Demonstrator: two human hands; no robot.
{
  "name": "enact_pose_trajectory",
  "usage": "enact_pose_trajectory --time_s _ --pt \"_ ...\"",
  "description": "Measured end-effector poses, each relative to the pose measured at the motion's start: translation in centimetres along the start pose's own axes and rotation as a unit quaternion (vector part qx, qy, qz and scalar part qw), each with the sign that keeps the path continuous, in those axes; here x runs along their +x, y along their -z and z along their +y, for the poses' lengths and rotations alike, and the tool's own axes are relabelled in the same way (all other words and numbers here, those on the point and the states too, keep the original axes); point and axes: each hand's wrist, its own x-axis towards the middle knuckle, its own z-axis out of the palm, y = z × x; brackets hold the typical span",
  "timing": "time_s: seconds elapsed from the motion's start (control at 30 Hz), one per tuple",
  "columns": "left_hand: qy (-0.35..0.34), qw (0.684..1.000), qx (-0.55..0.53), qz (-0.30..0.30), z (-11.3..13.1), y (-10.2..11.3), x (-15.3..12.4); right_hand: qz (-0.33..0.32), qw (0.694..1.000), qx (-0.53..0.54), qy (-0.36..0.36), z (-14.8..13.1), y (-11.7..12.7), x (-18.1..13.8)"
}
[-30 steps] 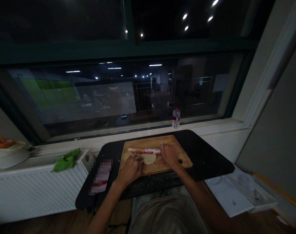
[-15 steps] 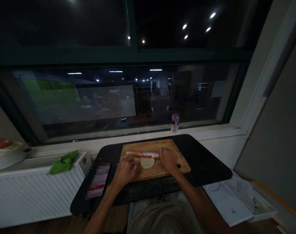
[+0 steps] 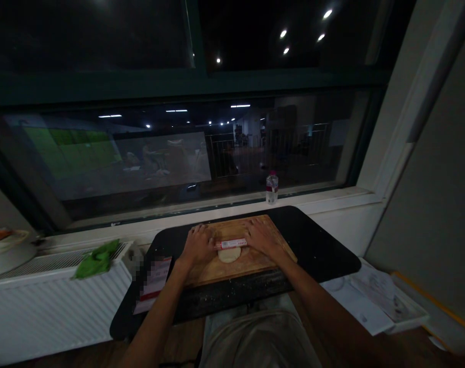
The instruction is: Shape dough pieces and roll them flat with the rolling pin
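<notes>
A wooden cutting board (image 3: 255, 266) lies on a small black table (image 3: 317, 250) under a dark window. On the board is a flat pale disc of dough (image 3: 229, 254). A rolling pin (image 3: 231, 244) with a red and white label rests across the dough's far edge. My left hand (image 3: 197, 245) lies flat on the pin's left end. My right hand (image 3: 260, 237) presses on its right end, fingers spread forward. Both forearms reach in from the bottom of the view.
A small water bottle (image 3: 271, 188) stands on the window sill behind the table. A blurred packet (image 3: 154, 278) lies at the table's left edge. A green cloth (image 3: 96, 259) sits on the white radiator. Papers (image 3: 374, 301) lie at the lower right.
My left hand has moved up from the board beside the dough onto the rolling pin's left end. The right hand has stayed on the pin. The view has shifted slightly.
</notes>
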Motion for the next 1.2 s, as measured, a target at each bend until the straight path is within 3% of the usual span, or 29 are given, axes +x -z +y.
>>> enact_pose_trajectory --time_s 0.13,0.2,0.33,0.47,0.8,1.2 --pt "0.000 0.997 -0.013 -0.072 -0.6 -0.9 -0.2 -0.035 0.999 -0.003 0.002 0.4 -0.5 0.6" --pt "0.003 0.997 -0.002 -0.080 -0.6 -1.4 -0.8 -0.039 0.999 0.004 -0.007 0.5 -1.1 0.6" --pt "-0.008 0.999 0.012 -0.029 -0.4 -2.2 -2.5 -0.006 1.000 0.000 -0.002 0.4 -2.3 0.3" --pt "-0.006 1.000 0.013 -0.014 -0.2 -2.9 -3.7 0.028 0.999 -0.020 -0.001 0.1 -2.6 -0.7" --pt "-0.012 0.999 0.021 0.021 -0.2 -4.3 -4.3 0.036 0.999 -0.026 -0.010 -0.7 -2.0 -2.8" --pt "0.004 0.999 0.003 0.031 1.2 -3.0 -6.1 0.042 0.999 -0.006 -0.019 -1.1 -2.0 -5.6"
